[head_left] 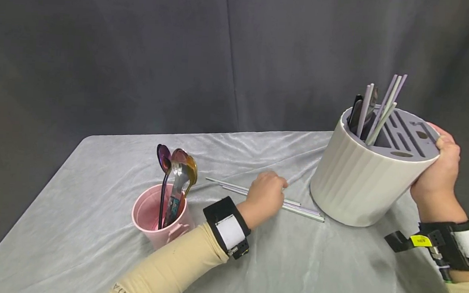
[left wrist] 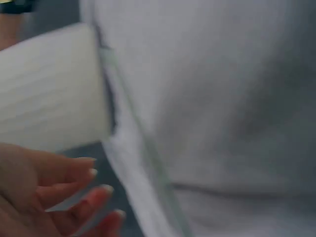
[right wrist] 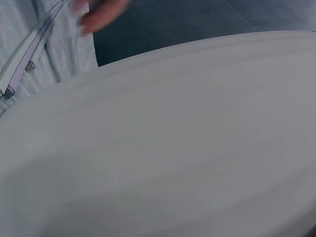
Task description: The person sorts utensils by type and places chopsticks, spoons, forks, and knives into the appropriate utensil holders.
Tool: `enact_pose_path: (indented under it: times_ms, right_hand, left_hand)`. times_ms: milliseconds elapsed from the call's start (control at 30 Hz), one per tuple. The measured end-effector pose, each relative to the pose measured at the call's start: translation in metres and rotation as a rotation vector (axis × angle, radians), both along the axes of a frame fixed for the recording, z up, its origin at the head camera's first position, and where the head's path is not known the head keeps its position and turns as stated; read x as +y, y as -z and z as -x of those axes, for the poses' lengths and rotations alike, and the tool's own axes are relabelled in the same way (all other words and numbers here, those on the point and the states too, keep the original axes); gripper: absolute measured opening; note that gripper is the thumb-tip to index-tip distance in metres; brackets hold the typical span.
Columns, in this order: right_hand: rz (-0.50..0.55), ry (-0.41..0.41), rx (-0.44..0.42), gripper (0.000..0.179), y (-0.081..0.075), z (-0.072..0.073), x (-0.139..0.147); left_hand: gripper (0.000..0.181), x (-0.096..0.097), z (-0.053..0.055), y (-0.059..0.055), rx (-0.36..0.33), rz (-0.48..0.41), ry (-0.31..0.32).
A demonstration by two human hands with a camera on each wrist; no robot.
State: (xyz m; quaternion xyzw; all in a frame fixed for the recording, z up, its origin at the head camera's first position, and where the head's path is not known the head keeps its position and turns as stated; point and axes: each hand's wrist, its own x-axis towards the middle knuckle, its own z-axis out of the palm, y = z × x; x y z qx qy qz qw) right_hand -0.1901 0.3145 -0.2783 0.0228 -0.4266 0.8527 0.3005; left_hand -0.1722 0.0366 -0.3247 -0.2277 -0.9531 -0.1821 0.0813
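My left hand hovers over several loose green and lilac chopsticks on the cloth. In the left wrist view its fingers are loosely bent and hold nothing, with a blurred green chopstick to their right. At the right, my right hand grips the far side of a white ribbed utensil holder, thumb near its rim. The holder tilts, and its grey slotted top carries chopsticks and dark-handled utensils. Its wall fills most of the right wrist view, hiding the right fingers.
A pink cup stands left of my left forearm, with several shiny spoons upright in it. Wrinkled grey cloth covers the table, whose back edge meets a dark curtain.
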Motion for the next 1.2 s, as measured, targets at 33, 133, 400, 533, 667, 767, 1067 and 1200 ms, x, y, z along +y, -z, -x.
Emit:
enact_pose_path:
  times_ms: [33, 133, 400, 533, 667, 767, 1067, 1200]
  right_hand:
    - [0.001, 0.004, -0.004, 0.037, 0.000, 0.000, 0.000]
    - [0.038, -0.008, -0.014, 0.035, 0.000, 0.001, 0.002]
    - [0.018, 0.039, -0.030, 0.037, 0.001, -0.001, 0.003]
    - [-0.002, 0.034, -0.041, 0.038, 0.001, -0.002, 0.003]
    - [-0.006, 0.031, -0.044, 0.038, 0.001, -0.001, 0.002]
    - [0.019, 0.027, -0.030, 0.038, 0.002, 0.001, 0.002]
    - [0.074, 0.034, 0.002, 0.036, 0.002, 0.004, 0.002]
    - [0.114, 0.022, 0.010, 0.035, 0.001, 0.005, 0.001]
  left_hand:
    - [0.022, -0.003, 0.000, 0.006, 0.028, 0.053, -0.010]
    - [0.017, -0.009, 0.001, 0.021, 0.114, 0.124, -0.057]
    - [0.020, -0.011, 0.009, 0.029, 0.086, 0.122, -0.329]
    - [0.027, -0.015, 0.010, 0.028, -0.056, 0.130, -0.385]
    - [0.029, -0.017, 0.011, 0.029, -0.149, 0.136, -0.377]
    - [0.029, -0.016, 0.013, 0.030, -0.195, 0.142, -0.376]
    - [0.038, -0.017, 0.021, 0.032, -0.278, 0.149, -0.411]
    - [0.031, -0.020, 0.023, 0.032, -0.282, 0.115, -0.425]
